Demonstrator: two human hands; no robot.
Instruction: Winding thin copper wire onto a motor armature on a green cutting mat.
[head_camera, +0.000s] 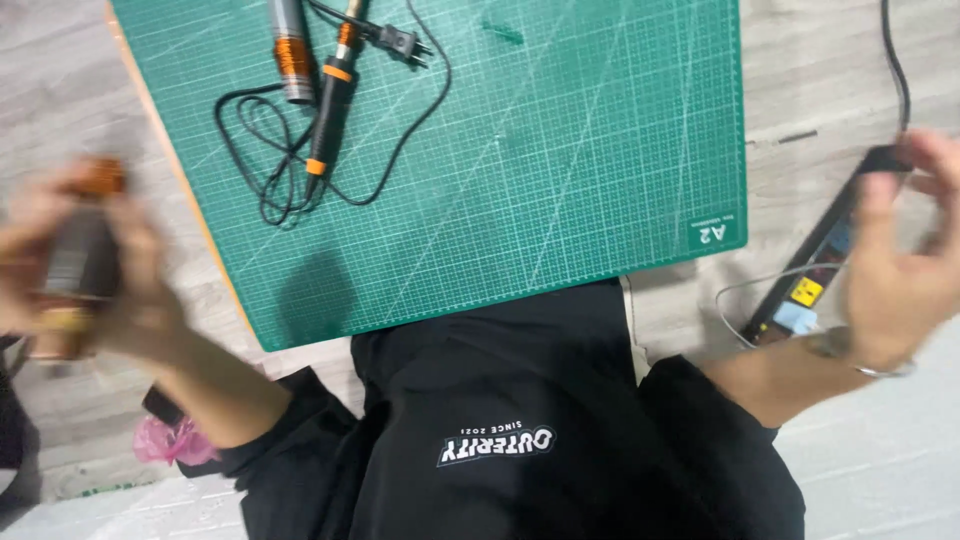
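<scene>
Green mat (560, 160) edge between hands.

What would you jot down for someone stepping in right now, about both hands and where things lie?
Left hand: closed around a blurred brownish cylinder-shaped object, off the mat's left edge.
Right hand: at the black power strip, fingers on its far end; exact grip too blurred to tell.
On the green cutting mat: a soldering iron with coiled black cord, its plug loose, and a grey-and-orange cylinder.
The iron is not plugged in.
</scene>
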